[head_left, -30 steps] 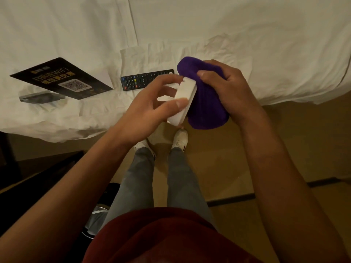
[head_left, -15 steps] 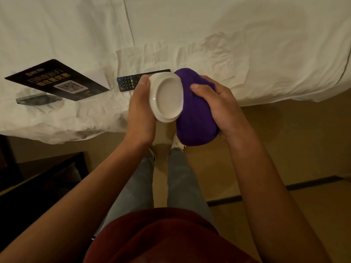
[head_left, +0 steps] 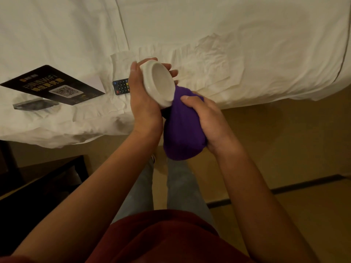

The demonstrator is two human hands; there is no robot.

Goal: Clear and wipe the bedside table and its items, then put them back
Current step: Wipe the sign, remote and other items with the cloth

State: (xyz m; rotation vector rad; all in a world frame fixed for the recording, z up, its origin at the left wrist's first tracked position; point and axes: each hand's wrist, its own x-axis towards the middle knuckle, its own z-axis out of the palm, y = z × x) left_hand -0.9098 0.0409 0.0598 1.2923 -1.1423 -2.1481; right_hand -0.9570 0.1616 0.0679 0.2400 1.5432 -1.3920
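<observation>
— Dish (head_left: 158, 83) first: what differs from half a second back?

— It sits higher and tips further, its round face turned up toward the camera. The purple cloth (head_left: 183, 128) has dropped below it, touching only the dish's lower rim. A second ago the dish showed edge-on.

— And the hands?

— Left hand (head_left: 144, 103) curls round the dish, thumb on the near side, fingertips showing past the far rim. Right hand (head_left: 207, 120) is clenched on the bunched cloth, thumb pressed across the top.

— Count what's there.

— One dish, one cloth, both held in the air over the bed's edge. On the white sheet (head_left: 247, 44): one remote control (head_left: 121, 86), half hidden behind the left hand, one black card (head_left: 51, 86) printed with a square code, and one dark flat object (head_left: 34, 105) just beside the card; I cannot tell what it is.

— Room to move?

— The mattress edge runs just beyond the hands. Bare tan floor (head_left: 284, 149) spreads to the right. A dark table (head_left: 47, 179) stands lower left, its corner near the left forearm.
</observation>
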